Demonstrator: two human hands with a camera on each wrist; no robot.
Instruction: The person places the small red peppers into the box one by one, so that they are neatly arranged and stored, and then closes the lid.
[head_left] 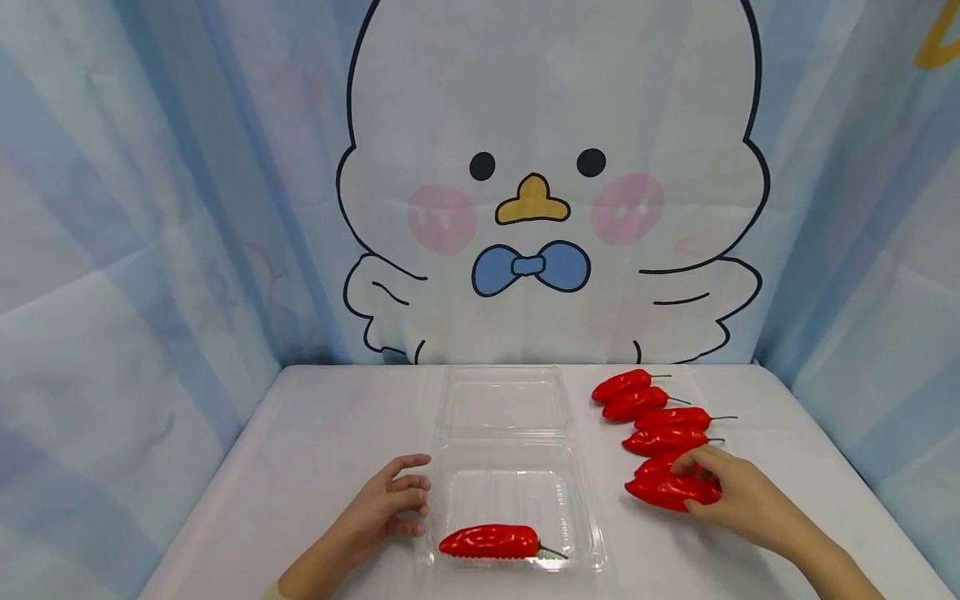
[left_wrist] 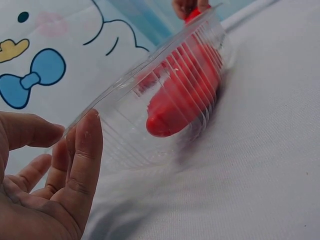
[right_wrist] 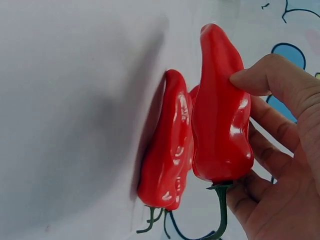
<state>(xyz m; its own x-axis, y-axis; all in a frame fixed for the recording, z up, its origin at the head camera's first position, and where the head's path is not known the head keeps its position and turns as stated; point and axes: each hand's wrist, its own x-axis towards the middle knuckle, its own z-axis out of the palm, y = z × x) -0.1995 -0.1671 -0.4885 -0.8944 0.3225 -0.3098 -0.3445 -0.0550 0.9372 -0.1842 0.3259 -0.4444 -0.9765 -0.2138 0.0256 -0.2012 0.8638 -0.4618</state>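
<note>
A clear plastic container point(head_left: 585, 508) lies open, one red pepper point(head_left: 487, 542) resting in its near part; the left wrist view shows this pepper point(left_wrist: 175, 110) through the wall. My left hand point(head_left: 386, 508) is at the container's left edge, fingers loosely bent and spread; in the left wrist view the hand's point(left_wrist: 55, 175) fingertips touch the rim point(left_wrist: 105, 95). My right hand point(head_left: 742, 500) holds a red pepper point(head_left: 663, 492) between thumb and fingers, just in front of another pepper. In the right wrist view, the hand point(right_wrist: 285, 150) grips this pepper point(right_wrist: 217, 120), its green stem pointing down.
Several more red peppers point(head_left: 667, 440) lie in a column on the white table point(head_left: 337, 425), right of the container. The container's flat lid point(head_left: 502, 400) lies folded back behind it. A curtain point(head_left: 547, 100) with a cartoon bird stands behind the table, with blue-white cloth at both sides.
</note>
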